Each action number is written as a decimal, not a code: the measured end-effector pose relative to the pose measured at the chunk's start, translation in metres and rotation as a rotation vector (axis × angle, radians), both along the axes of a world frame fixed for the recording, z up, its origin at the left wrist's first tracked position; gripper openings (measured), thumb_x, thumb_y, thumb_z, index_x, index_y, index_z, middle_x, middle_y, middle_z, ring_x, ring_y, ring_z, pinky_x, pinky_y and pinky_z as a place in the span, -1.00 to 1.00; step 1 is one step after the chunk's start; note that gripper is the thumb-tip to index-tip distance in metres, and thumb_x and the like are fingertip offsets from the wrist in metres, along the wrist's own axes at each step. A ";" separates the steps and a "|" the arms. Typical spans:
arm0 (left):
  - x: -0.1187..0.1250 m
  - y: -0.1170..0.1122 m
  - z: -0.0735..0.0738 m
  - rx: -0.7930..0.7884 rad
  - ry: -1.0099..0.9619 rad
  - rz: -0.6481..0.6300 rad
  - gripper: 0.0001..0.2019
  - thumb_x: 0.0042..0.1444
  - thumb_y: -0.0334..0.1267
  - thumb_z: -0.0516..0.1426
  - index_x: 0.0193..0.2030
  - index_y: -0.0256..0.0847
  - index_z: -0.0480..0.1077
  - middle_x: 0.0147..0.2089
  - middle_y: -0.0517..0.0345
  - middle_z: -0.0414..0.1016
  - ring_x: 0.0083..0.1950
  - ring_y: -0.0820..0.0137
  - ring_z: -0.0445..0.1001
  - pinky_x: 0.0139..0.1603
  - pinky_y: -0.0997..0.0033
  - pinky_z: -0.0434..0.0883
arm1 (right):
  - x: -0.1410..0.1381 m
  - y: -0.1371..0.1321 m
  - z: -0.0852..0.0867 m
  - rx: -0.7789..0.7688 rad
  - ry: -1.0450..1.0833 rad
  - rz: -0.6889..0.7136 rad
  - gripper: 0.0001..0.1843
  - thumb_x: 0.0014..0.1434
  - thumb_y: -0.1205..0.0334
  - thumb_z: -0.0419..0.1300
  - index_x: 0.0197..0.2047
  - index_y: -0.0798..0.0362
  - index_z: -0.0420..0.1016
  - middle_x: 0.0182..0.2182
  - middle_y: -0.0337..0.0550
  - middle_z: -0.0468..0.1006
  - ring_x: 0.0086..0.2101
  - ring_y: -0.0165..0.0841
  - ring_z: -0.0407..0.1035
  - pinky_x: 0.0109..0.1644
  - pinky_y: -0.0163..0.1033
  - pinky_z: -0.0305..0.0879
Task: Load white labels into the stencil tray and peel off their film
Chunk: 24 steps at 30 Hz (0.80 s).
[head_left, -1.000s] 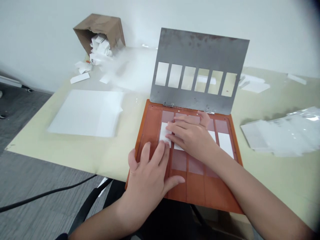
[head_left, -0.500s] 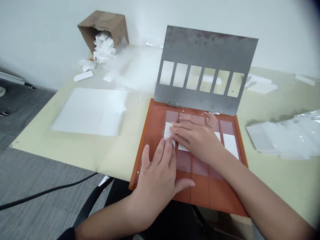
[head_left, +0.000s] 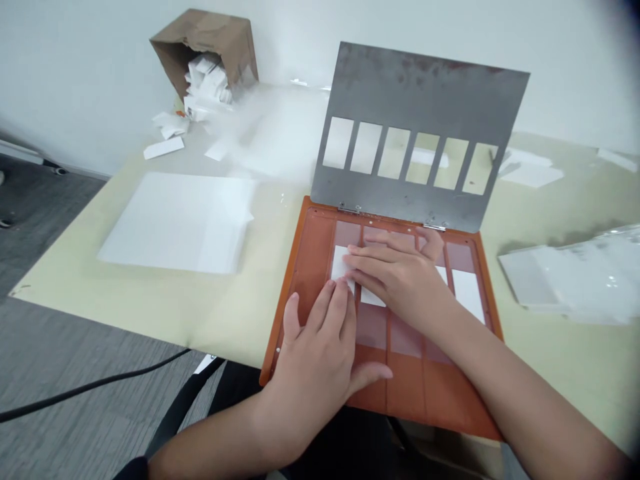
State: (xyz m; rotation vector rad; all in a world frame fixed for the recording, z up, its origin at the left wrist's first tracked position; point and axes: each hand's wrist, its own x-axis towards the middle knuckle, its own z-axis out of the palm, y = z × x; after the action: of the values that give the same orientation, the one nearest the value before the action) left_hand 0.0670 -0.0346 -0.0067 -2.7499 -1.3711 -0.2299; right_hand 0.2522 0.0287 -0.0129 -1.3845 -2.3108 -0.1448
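Observation:
An orange tray [head_left: 310, 257] with long slots lies before me, its grey metal lid [head_left: 425, 93] raised on hinges at the far edge. The lid has a row of rectangular cutouts. In the leftmost filled slot is a white card [head_left: 341, 260]; fingertips of my left hand [head_left: 323, 347] press on its near end, that hand's fingers stretched and thumb out. Across the slots lies my right hand [head_left: 400, 270], fingers flat, their tips on the same card. Another white card [head_left: 466, 290] shows in the right slot, and others are partly covered by my right hand.
Left of the tray lies a stack of white sheets [head_left: 175, 223]. Behind it a cardboard box [head_left: 220, 33] on its side spills white scraps. Clear plastic-wrapped white cards [head_left: 560, 277] lie at the right. A black cable [head_left: 100, 383] hangs below the table's front edge.
The view has shifted slightly, so the tray and lid appear a little farther right. Both hands keep nearly the same place on the white card.

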 end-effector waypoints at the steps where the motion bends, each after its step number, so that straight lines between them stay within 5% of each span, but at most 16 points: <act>1: 0.000 0.000 0.000 -0.001 0.004 0.000 -0.19 0.33 0.27 -0.32 0.38 -0.36 0.20 0.41 0.00 0.30 0.40 0.20 0.21 0.32 -0.03 0.17 | 0.000 0.000 0.000 0.007 0.008 0.002 -0.72 0.42 0.14 0.07 -0.15 -0.11 0.63 -0.14 -0.26 0.70 -0.01 -0.17 0.48 0.22 0.11 -0.16; 6: 0.001 0.001 0.001 -0.002 0.013 0.008 -0.19 0.31 0.31 -0.24 0.38 -0.33 0.21 0.41 0.03 0.30 0.39 0.18 0.23 0.29 -0.02 0.20 | 0.001 0.002 0.002 -0.030 -0.010 -0.012 -0.79 0.40 0.13 0.11 -0.13 -0.10 0.58 -0.11 -0.27 0.69 0.02 -0.17 0.47 0.23 0.11 -0.24; 11: 0.006 0.000 0.000 0.025 0.001 0.042 -0.17 0.27 0.35 -0.19 0.31 -0.34 0.32 0.36 0.00 0.37 0.32 0.15 0.32 0.23 -0.01 0.24 | 0.001 0.005 0.001 -0.089 -0.049 -0.117 -0.67 0.44 0.22 0.00 0.18 -0.03 0.42 0.12 -0.07 0.56 0.15 -0.11 0.37 0.26 0.19 -0.24; 18: 0.005 0.001 0.002 0.023 -0.010 0.036 -0.18 0.27 0.35 -0.19 0.31 -0.33 0.32 0.36 0.01 0.37 0.31 0.14 0.34 0.24 -0.01 0.20 | 0.003 0.005 -0.003 -0.119 0.020 -0.108 -0.66 0.40 0.25 0.03 0.20 -0.04 0.38 0.01 -0.07 0.64 0.14 -0.10 0.42 0.31 0.29 -0.26; 21: 0.005 0.002 0.004 0.024 -0.038 0.035 -0.20 0.30 0.32 -0.24 0.28 -0.32 0.35 0.33 -0.01 0.41 0.29 0.15 0.36 0.26 -0.01 0.16 | 0.003 0.007 -0.002 -0.081 0.163 -0.065 -0.72 0.35 0.25 0.11 0.11 -0.08 0.43 -0.09 -0.18 0.67 -0.02 -0.18 0.53 0.35 0.24 -0.15; 24: 0.005 0.002 0.005 0.019 -0.061 0.036 -0.20 0.32 0.30 -0.26 0.27 -0.34 0.36 0.31 -0.01 0.44 0.27 0.16 0.38 0.27 -0.02 0.13 | 0.000 0.010 0.000 -0.066 0.323 -0.056 -0.67 0.29 0.25 0.19 0.12 -0.06 0.42 0.00 -0.12 0.61 -0.18 -0.27 0.58 0.24 0.09 0.25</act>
State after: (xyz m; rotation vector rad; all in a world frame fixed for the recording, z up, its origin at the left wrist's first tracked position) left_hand 0.0724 -0.0322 -0.0019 -2.7218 -1.4237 -0.3257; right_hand 0.2523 0.0383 -0.0132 -1.3904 -2.0271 0.1318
